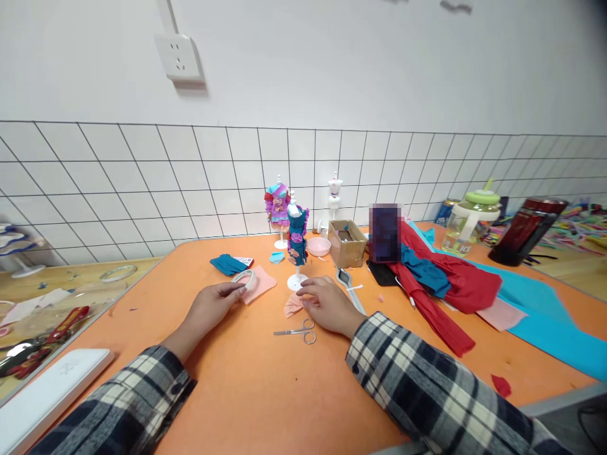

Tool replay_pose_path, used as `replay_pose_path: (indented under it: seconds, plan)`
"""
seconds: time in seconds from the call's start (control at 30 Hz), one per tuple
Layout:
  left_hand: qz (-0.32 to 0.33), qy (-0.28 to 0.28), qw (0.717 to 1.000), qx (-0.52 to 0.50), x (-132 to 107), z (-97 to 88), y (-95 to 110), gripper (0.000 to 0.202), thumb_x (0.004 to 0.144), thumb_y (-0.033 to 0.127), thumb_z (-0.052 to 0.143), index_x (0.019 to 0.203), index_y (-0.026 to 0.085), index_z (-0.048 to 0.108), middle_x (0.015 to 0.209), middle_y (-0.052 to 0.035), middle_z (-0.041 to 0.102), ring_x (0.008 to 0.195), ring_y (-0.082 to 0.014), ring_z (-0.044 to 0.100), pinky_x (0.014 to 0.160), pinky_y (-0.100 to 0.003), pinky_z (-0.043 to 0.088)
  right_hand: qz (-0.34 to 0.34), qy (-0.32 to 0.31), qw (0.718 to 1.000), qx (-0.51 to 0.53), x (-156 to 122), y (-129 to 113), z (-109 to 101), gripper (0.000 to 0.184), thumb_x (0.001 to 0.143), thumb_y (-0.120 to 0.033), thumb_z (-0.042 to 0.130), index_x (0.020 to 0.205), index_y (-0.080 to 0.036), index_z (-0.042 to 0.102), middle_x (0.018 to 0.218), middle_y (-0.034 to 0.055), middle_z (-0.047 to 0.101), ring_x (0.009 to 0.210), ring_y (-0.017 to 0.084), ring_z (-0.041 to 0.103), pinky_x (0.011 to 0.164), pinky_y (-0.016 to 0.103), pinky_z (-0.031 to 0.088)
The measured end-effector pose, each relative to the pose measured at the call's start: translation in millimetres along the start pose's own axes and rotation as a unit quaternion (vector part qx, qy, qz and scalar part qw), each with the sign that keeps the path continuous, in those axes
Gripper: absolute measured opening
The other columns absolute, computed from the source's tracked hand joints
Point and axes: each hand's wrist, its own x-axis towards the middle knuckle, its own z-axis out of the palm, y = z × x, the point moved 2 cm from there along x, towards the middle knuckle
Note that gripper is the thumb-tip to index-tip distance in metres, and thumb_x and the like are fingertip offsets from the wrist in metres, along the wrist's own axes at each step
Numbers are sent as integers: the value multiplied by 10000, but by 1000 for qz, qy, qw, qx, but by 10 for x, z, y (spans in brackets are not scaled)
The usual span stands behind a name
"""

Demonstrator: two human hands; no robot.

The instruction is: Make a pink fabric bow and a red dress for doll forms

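Note:
My left hand (215,308) pinches a ring-shaped roll of white tape (250,282) above a flat pink cloth piece (262,285). My right hand (327,303) rests on the table with loosely bent fingers apart, beside a pleated pink fabric fan (293,306) and partly covering its right edge. Small silver scissors (294,332) lie just in front of the fan, blades pointing left. Behind the fan stands a small dress form (297,237) in a dark teal dress with purple ruffles, its round white base close to my right fingertips.
A dressed form (278,205) and a bare one (334,193) stand near the wall. Beside them are a pink bowl (318,247) and cardboard box (348,253). Red cloth (467,284), a bottle (467,224) and dark tumbler (524,234) occupy the right; a white slab (59,392) lies left.

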Motion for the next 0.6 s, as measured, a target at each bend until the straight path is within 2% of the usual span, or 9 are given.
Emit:
replay_pose_path:
  seconds: [0.1,0.2,0.4,0.47,0.53,0.6]
  plan:
    - [-8,20,996,-83,-31,22,64,444,737,572,636,963,209,753,1043,-60,755,1000,-306,651,831,-329,479,-61,-9,998,-15,-18,-88,-1,271,823,-131,572,1052,-202,699,1193,65,654,1124,222,529,973,388,420]
    - [-18,30,989,-142,-51,47,93,503,767,613,598,1006,183,704,958,-60,741,889,-262,652,757,-307,479,-100,-19,995,-25,-36,-179,0,228,851,-170,570,1035,-212,698,1205,66,646,1155,222,516,994,399,410]
    - [8,-12,986,-167,-78,59,142,531,829,665,475,761,171,657,689,-31,648,711,-212,589,721,-309,461,-107,-37,993,-30,-51,-190,25,226,839,-138,571,1008,-209,704,1173,68,647,1161,220,518,1000,392,410]
    - [15,5,984,-177,-78,38,142,477,860,612,459,852,189,680,744,-27,654,741,-211,585,736,-309,456,-101,-37,994,-30,-48,-175,21,226,851,-153,566,1023,-205,702,1167,70,646,1158,221,517,996,389,413]
    - [36,24,978,-205,-72,16,135,395,861,534,498,1015,216,673,881,-36,680,876,-230,600,812,-316,453,-97,-35,994,-28,-44,-172,11,215,859,-174,567,1027,-203,698,1157,70,648,1147,220,521,989,387,418]
    - [55,33,972,-225,-70,5,131,399,848,486,536,1133,221,627,972,-50,684,995,-252,597,897,-336,440,-98,-36,994,-23,-40,-178,2,209,856,-176,572,1022,-205,695,1147,68,651,1135,218,526,984,387,421]
